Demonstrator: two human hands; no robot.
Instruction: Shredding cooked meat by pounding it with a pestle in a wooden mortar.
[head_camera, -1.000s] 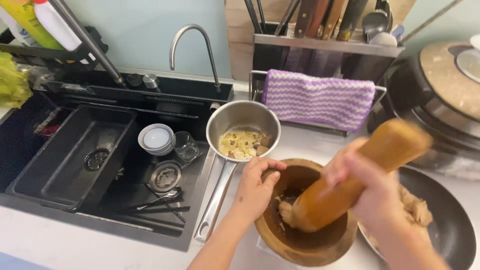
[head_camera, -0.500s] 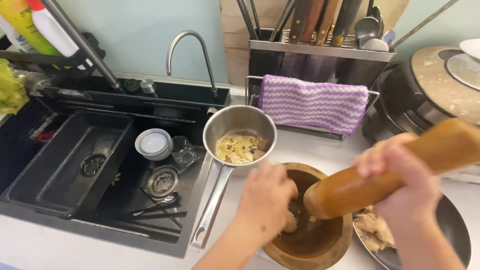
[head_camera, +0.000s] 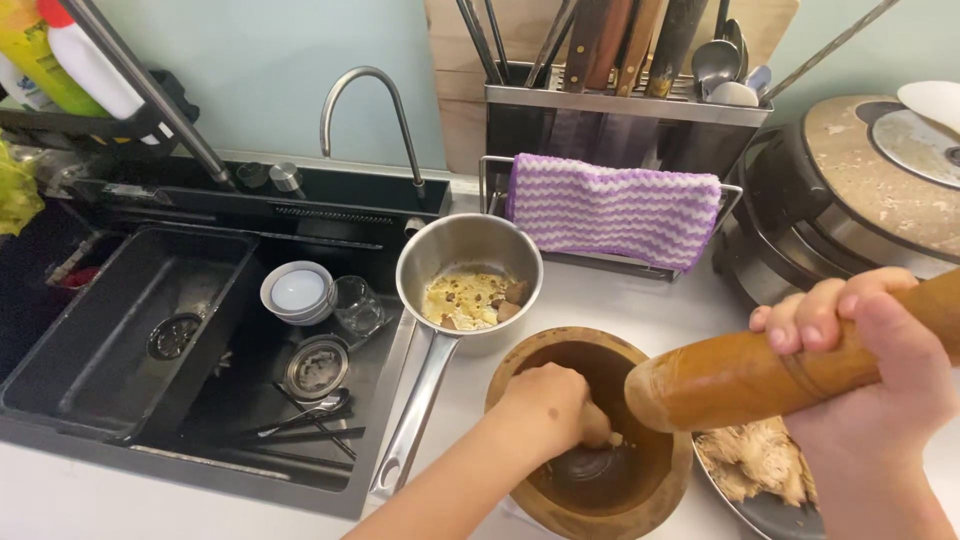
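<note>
L hand (head_camera: 552, 408) down inside wooden mortar (head_camera: 640, 500), fingers curled, can't tell if gripping anything. R hand (head_camera: 880, 375) clamped on wooden pestle (head_camera: 740, 378), lifted above rim. Steel saucepan (head_camera: 470, 275) just beside.

I log: brown wooden mortar (head_camera: 640, 490), brown pestle (head_camera: 760, 375), silver saucepan (head_camera: 470, 262), purple-and-white zigzag cloth (head_camera: 612, 208), black sink (head_camera: 120, 330).

Left hand (head_camera: 548, 408): bare, no ring or glove, short plain nails
Left forearm: bare to the frame edge, no sleeve or watch
Right hand (head_camera: 872, 375): bare, no ring, wrist uncovered
</note>
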